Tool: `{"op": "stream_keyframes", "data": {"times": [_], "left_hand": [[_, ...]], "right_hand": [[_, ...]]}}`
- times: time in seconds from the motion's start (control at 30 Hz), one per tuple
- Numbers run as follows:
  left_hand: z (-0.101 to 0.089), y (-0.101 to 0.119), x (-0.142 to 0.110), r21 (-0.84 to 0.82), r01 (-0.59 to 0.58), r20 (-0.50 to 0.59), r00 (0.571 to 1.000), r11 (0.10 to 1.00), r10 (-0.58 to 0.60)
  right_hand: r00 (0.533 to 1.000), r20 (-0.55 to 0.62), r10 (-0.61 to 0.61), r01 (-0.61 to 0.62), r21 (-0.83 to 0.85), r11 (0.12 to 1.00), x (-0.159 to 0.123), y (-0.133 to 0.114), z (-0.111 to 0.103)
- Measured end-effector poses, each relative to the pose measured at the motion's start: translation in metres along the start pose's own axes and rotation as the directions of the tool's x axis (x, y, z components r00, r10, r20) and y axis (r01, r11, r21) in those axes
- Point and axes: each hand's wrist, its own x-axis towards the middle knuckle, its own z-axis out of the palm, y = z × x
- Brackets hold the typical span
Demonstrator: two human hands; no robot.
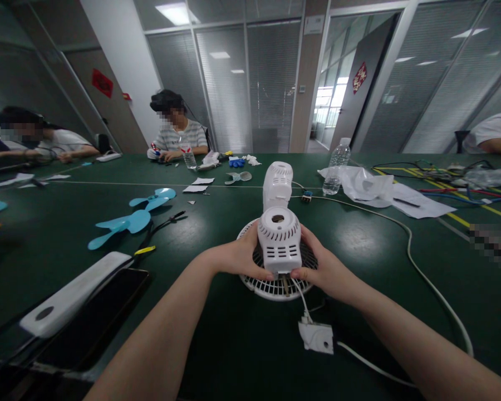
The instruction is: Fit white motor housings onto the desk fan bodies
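Between my two hands is a white vented fan motor housing, which sits over a round white fan grille on the table. My left hand wraps its left side, thumb near the lower edge. On the other side my right hand grips it, thumb also at the lower edge. Just behind stands a second white vented housing. A white cable runs down from the held housing to a small white square piece in front of my right hand.
Blue fan blades, a white elongated device and a dark phone-like slab lie left on the green table. A plastic bottle and white sheets are back right. A long white cable curves along the right. Other people sit around the table.
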Motion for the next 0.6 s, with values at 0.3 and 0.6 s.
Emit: {"op": "stream_keyframes", "data": {"times": [0.3,0.6], "left_hand": [[-0.0052,0.0071,-0.0007,0.000,-0.009,0.042,0.999,1.000,0.009],[-0.0049,0.0041,0.0006,-0.017,-0.012,0.044,0.999,1.000,0.013]], "right_hand": [[0.998,-0.003,0.058,-0.058,-0.007,0.998,-0.0005,-0.0045,-0.0006],[0.999,-0.011,0.048,-0.048,-0.017,0.999,-0.0005,-0.0048,0.0003]]}}
